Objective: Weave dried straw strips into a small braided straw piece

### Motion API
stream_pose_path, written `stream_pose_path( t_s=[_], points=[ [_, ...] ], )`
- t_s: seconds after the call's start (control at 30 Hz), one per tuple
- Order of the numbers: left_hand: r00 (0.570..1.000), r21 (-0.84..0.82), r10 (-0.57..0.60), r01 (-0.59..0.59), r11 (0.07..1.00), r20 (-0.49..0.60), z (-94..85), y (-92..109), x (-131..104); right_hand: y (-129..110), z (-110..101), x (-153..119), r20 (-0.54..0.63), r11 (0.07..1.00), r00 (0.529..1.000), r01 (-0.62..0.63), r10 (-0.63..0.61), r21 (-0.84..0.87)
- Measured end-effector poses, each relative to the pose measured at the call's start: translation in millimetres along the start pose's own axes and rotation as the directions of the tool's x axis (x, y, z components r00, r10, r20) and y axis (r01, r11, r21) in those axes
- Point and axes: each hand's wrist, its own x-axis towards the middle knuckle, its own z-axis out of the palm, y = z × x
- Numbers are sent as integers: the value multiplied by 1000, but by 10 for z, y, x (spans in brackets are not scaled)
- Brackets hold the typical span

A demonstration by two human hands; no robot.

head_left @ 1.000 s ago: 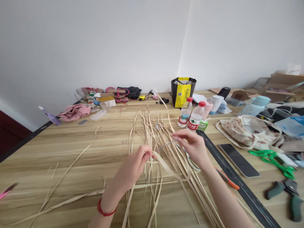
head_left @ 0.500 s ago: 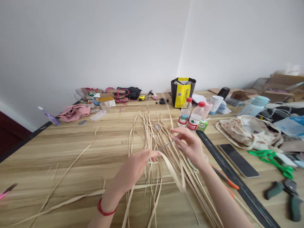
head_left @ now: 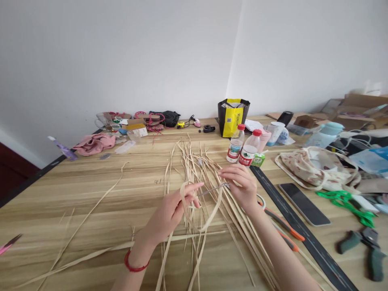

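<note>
My left hand [head_left: 174, 208], a red cord on its wrist, hovers over the table with thumb and fingers closed on a pale flat strip [head_left: 214, 212]. The strip bends in a loop round these fingers and runs down and across to my right hand [head_left: 242, 186]. Between the hands lies a thin grey metal rod [head_left: 212, 190]; its right end is in the pinched fingers of my right hand, and its left end reaches my left fingertips. Whether it is a needle or a wire cannot be made out. Many loose pale strips [head_left: 189, 161] lie beneath on the wooden table.
Orange-handled pliers [head_left: 287, 226], a black strap [head_left: 291, 202], a phone [head_left: 304, 204] and dark-handled cutters [head_left: 368, 246] lie at right. Two red-capped bottles [head_left: 235, 145] stand behind my right hand, before a black-yellow bag [head_left: 233, 119]. A pink cloth [head_left: 95, 143] lies far left.
The strip, earlier hanging down in a long fold between my hands, now loops round my left fingers. My right hand has turned and lowered slightly, and its fingers have drawn together.
</note>
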Motion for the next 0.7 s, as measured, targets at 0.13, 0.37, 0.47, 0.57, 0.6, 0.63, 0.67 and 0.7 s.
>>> stream_pose_path(
  t_s=[0.13, 0.37, 0.47, 0.57, 0.6, 0.63, 0.67, 0.7],
  points=[
    [998, -119, 54, -58, 991, -38, -5, -18, 3, 10, 19, -18, -12, 1000, 1000, -23, 23, 19],
    [994, -58, 112, -112, 992, 0, -29, -50, -3, 49, 36, -32, 22, 998, 998, 65, -65, -5],
    [999, -46, 38, -39, 998, -26, -20, -40, 0, 50, 39, -34, -13, 1000, 1000, 28, -27, 13],
    [999, -44, -10, 8, 999, -40, -8, -29, 14, 39, 50, -30, -87, 986, 986, -130, 140, 106],
    [999, -42, -13, 11, 999, -44, -5, -28, 19, 33, 57, -29, -104, 969, 972, -194, 211, 153],
    [999, -38, -15, 13, 999, -50, -2, -29, 23, 28, 66, -27, -111, 948, 956, -248, 273, 199],
    [998, -33, -19, 17, 999, -55, 2, -30, 26, 22, 77, -25, -108, 928, 942, -285, 317, 239],
    [998, -29, -22, 20, 999, -61, 5, -31, 27, 15, 89, -24, -99, 913, 934, -307, 344, 269]
  ],
)
